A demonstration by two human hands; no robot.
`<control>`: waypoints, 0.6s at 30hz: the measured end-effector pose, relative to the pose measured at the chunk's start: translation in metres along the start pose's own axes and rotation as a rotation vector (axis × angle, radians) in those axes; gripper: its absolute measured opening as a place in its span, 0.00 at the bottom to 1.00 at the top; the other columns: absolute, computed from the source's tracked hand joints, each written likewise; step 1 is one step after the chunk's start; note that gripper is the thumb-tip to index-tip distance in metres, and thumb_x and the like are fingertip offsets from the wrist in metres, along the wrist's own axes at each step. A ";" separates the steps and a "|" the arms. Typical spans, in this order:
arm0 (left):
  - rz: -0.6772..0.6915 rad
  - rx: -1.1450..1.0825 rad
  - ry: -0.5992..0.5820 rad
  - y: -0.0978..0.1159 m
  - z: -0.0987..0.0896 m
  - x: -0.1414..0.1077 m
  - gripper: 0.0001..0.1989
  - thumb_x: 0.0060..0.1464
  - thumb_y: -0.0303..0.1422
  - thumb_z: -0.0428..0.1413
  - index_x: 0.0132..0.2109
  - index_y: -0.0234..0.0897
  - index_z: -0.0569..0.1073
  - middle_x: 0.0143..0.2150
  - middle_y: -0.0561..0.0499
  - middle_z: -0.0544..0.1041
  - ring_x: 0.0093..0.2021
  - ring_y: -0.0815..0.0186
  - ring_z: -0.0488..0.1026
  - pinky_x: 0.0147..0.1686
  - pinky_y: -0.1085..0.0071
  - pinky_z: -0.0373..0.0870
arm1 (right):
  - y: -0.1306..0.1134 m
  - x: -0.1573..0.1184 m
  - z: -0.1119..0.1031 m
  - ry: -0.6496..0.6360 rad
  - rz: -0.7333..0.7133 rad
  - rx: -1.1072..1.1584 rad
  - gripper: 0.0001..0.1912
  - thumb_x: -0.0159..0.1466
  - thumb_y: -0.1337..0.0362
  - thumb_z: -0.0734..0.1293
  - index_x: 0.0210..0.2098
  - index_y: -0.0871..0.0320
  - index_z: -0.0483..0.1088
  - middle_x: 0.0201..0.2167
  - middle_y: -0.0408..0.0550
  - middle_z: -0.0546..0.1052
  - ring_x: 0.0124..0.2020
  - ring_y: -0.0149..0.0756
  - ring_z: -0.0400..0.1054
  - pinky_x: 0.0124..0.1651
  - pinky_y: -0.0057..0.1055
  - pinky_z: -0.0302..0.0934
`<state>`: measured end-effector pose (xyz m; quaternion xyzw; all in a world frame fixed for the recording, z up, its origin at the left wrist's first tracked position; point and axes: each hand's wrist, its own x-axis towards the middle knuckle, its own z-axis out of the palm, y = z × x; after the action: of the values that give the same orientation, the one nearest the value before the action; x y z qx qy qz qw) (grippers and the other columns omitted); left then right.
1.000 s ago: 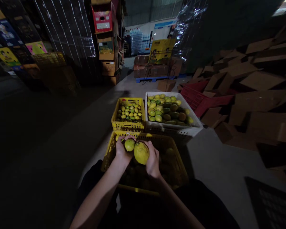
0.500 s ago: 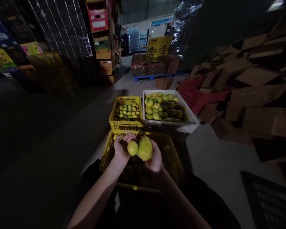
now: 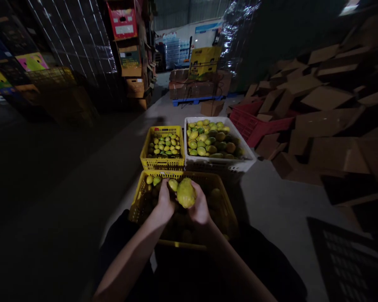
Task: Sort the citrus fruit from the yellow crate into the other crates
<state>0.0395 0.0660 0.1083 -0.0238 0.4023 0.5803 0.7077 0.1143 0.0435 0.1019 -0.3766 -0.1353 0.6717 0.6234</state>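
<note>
My right hand [image 3: 199, 205] is closed round a large, bumpy yellow-green fruit [image 3: 186, 193]. Just left of it, my left hand [image 3: 165, 200] holds a smaller yellow-green lemon [image 3: 173, 185], and the two fruits are side by side. Both hands are over a big yellow crate [image 3: 182, 244], whose shadowed inside holds more fruit. Two lemons [image 3: 156, 180] lie in its far left corner. Behind it stand a smaller yellow crate [image 3: 161, 163] of small lemons and a white crate [image 3: 250, 158] with larger yellow and green fruit.
Flattened cardboard boxes [image 3: 327, 100] are heaped on the right beside a red crate [image 3: 250, 123]. Stacked cartons [image 3: 130, 58] rise at the back left. A blue pallet [image 3: 198, 100] bears brown boxes and a yellow box [image 3: 204, 63]. A dark grid-like shape is at the lower right.
The large fruit has been turned and moved slightly left. My left fingers, spread before, have closed round the small lemon, which is now farther from me. The whole view has shifted slightly.
</note>
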 end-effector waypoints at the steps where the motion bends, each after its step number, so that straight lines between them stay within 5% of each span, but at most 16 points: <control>1: -0.028 0.014 0.019 0.004 0.002 -0.001 0.11 0.58 0.34 0.49 0.28 0.36 0.68 0.20 0.55 0.67 0.20 0.69 0.64 0.28 0.73 0.67 | -0.004 -0.001 0.001 0.022 0.079 0.023 0.10 0.54 0.55 0.67 0.30 0.54 0.70 0.20 0.41 0.76 0.27 0.38 0.75 0.31 0.33 0.70; 4: -0.018 0.008 0.062 0.018 0.007 -0.005 0.09 0.58 0.30 0.49 0.30 0.35 0.68 0.22 0.54 0.69 0.21 0.70 0.65 0.27 0.74 0.67 | -0.016 -0.005 0.004 0.046 0.238 0.074 0.10 0.60 0.58 0.61 0.31 0.57 0.70 0.20 0.45 0.77 0.26 0.38 0.75 0.29 0.34 0.70; 8: -0.018 -0.031 0.043 0.031 0.004 -0.008 0.07 0.58 0.28 0.48 0.32 0.36 0.69 0.26 0.52 0.73 0.25 0.68 0.70 0.29 0.72 0.70 | -0.024 -0.007 0.007 0.047 0.264 0.131 0.12 0.64 0.61 0.58 0.30 0.59 0.70 0.24 0.50 0.79 0.27 0.36 0.75 0.30 0.31 0.70; 18: 0.132 -0.355 -0.264 0.047 0.003 -0.014 0.09 0.54 0.25 0.47 0.36 0.32 0.72 0.33 0.46 0.76 0.39 0.66 0.76 0.41 0.74 0.74 | -0.019 -0.003 0.009 -0.168 0.170 0.206 0.13 0.63 0.55 0.62 0.40 0.55 0.71 0.32 0.47 0.81 0.31 0.37 0.76 0.30 0.29 0.69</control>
<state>0.0020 0.0717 0.1389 -0.0455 0.1983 0.6850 0.6995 0.1221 0.0469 0.1217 -0.2634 -0.0849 0.7616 0.5859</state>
